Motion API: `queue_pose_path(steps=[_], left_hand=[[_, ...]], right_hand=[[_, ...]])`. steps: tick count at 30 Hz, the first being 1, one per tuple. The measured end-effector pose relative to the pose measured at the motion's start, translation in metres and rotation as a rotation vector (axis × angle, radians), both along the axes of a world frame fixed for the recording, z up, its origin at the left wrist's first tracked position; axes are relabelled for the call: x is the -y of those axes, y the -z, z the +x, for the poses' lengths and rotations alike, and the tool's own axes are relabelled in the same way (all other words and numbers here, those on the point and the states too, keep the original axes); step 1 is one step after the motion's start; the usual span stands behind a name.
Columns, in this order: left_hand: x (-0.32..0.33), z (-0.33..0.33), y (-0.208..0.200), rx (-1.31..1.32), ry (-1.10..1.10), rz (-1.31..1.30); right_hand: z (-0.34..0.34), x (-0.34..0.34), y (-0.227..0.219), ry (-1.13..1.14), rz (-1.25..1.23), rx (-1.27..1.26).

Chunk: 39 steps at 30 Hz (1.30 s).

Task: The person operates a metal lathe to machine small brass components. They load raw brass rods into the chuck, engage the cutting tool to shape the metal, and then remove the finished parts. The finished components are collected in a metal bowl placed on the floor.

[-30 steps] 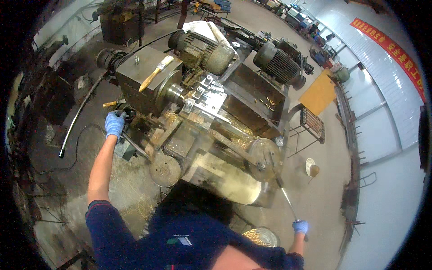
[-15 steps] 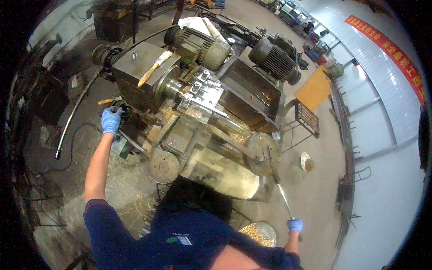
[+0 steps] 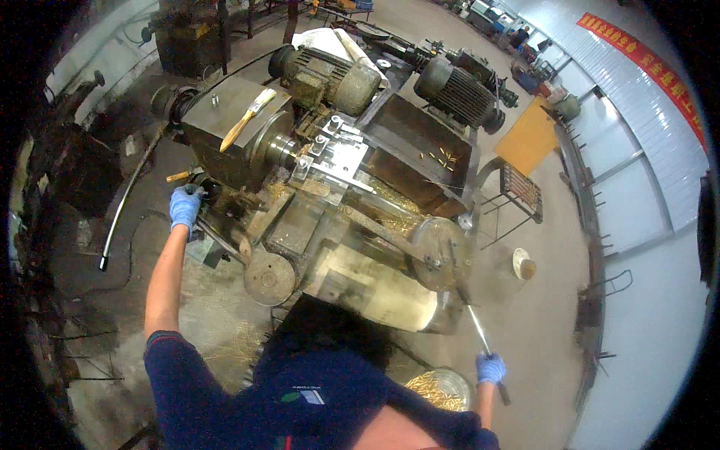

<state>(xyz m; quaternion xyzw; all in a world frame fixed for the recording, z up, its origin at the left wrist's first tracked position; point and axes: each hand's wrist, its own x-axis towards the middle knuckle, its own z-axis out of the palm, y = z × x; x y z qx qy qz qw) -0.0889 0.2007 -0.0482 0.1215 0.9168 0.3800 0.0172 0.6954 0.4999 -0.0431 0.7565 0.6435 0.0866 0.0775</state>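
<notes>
My left hand (image 3: 186,205), in a blue glove, is at the left side of a small lathe, next to the dark parts below its headstock (image 3: 232,135). Its fingers are curled; what they hold is hidden. Out to the right, my right hand (image 3: 491,368), also gloved in blue, grips a long metal lever (image 3: 478,326). That lever runs up to a round disc (image 3: 441,255) at the machine's right end. Between my arms lie the bright chuck (image 3: 281,150) and a shiny tool block (image 3: 335,154), with brass-coloured chips around them.
A wooden-handled brush (image 3: 247,120) rests on the headstock. Behind are two motors (image 3: 457,94) and a metal trough (image 3: 416,139). Below my right arm stands a bowl of brass-coloured pieces (image 3: 439,390). A rack (image 3: 520,187) and a white container (image 3: 523,262) stand right.
My right hand sits slightly higher on the lever, with more of its end showing below. The left hand stays at its place. The whole view has shifted a little.
</notes>
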Motion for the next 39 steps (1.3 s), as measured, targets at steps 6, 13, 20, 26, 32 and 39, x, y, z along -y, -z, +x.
queue_pose_path(steps=[6, 13, 20, 26, 32, 39], left_hand=[[0.009, 0.003, -0.002, 0.01, -0.027, -0.078], [0.033, 0.031, -0.004, -0.036, 0.045, -0.084], [0.128, 0.132, -0.002, 0.179, -0.249, 0.113], [0.128, 0.153, -0.006, 0.228, -0.329, 0.195], [0.138, 0.15, 0.003, 0.249, -0.355, 0.219], [0.133, 0.148, -0.005, 0.18, -0.353, 0.215]], right_hand=[[-0.034, -0.097, 0.013, -0.194, 0.132, 0.121], [-0.071, -0.242, -0.006, -0.194, 0.083, 0.199], [-0.039, -0.235, -0.001, -0.282, 0.026, 0.102], [0.0, -0.173, 0.012, -0.233, 0.051, 0.103], [0.075, -0.173, 0.012, -0.208, 0.041, 0.126], [0.077, -0.139, 0.0, -0.066, -0.026, 0.122]])
